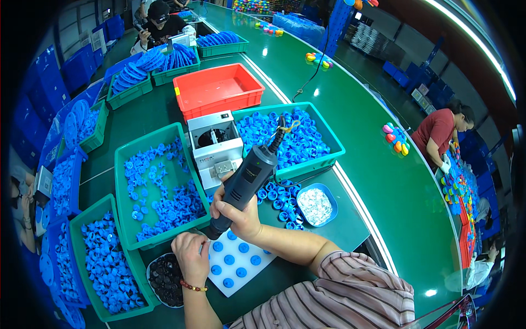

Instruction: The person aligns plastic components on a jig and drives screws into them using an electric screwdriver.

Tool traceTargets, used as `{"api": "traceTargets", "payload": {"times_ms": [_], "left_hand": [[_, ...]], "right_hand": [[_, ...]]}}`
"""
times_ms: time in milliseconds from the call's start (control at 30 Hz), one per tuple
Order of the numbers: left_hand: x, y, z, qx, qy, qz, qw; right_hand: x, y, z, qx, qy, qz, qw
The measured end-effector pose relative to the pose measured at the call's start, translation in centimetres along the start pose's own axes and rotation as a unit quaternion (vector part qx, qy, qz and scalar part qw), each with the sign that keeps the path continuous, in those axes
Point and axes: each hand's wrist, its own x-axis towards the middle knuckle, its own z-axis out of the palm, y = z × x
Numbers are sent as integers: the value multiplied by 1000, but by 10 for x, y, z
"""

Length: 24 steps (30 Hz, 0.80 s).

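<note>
A black electric screwdriver (249,178) is gripped in my right hand (240,219), slanting with its cable end up and its tip down toward the left. My left hand (192,255) is beside that tip, fingers drawn together; whatever they hold is hidden. Under the two hands lies a white board (255,272) bearing rows of small round blue parts (228,259). A white-and-grey machine with a dark round opening (213,137) stands just beyond the screwdriver. Next to my left wrist is a bowl of dark small pieces (166,274).
Green bins of blue parts stand left (123,192), far left (82,219) and beyond the machine (339,145). Loose blue rings (282,203) lie near a dish of shiny small pieces (316,205). A red bin (219,90) sits farther back. Co-workers (438,131) work across the green belt.
</note>
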Motion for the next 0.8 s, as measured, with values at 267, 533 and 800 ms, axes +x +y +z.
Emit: {"api": "traceTargets", "payload": {"times_ms": [267,533,800], "left_hand": [[-3,0,2,-21,7,-22,1000],[-7,-14,-20,140,61,-112,982],[-16,-17,-4,237,-11,-104,966]], "right_hand": [[2,-6,0,31,24,1,999],[10,-15,-9,-8,43,-24,999],[16,-41,-13,64,59,-86,993]]}}
